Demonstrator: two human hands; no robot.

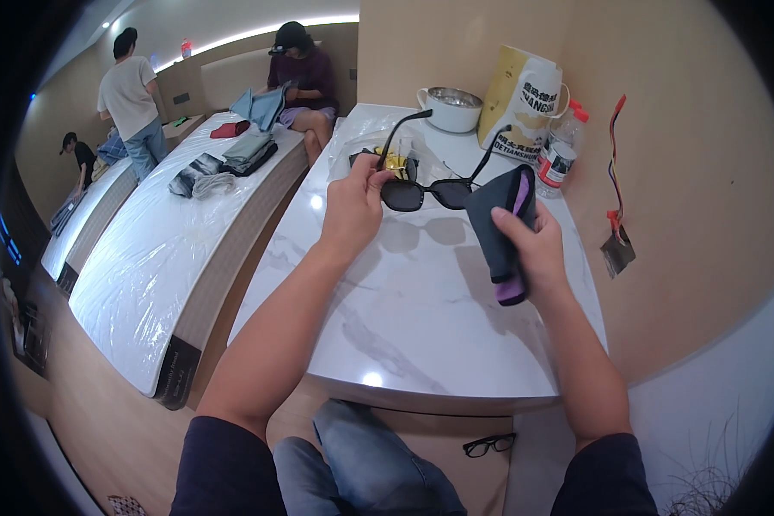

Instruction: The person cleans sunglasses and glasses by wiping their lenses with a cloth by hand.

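My left hand (355,206) pinches a pair of black sunglasses (404,196) at the left hinge and raises them above the white marbled table (404,344). Both temples are unfolded and point away from me. In my right hand (535,249) is a folded cloth (488,225), dark grey outside and purple inside, with black edging. My thumb lies on its grey face, and the cloth overlaps the outer edge of the right lens; whether it touches the lens I cannot tell. Below the lenses, their reflection shows on the glossy tabletop.
Behind the sunglasses lies clear plastic packaging (344,159) with yellow items. Farther back stand a white-and-steel cup (454,112), a yellow-and-white bag (512,95) and red-capped bottles (559,155). Wires (615,163) hang from the right wall. Eyeglasses (490,445) lie below the table edge. People are near plastic-covered beds (146,301).
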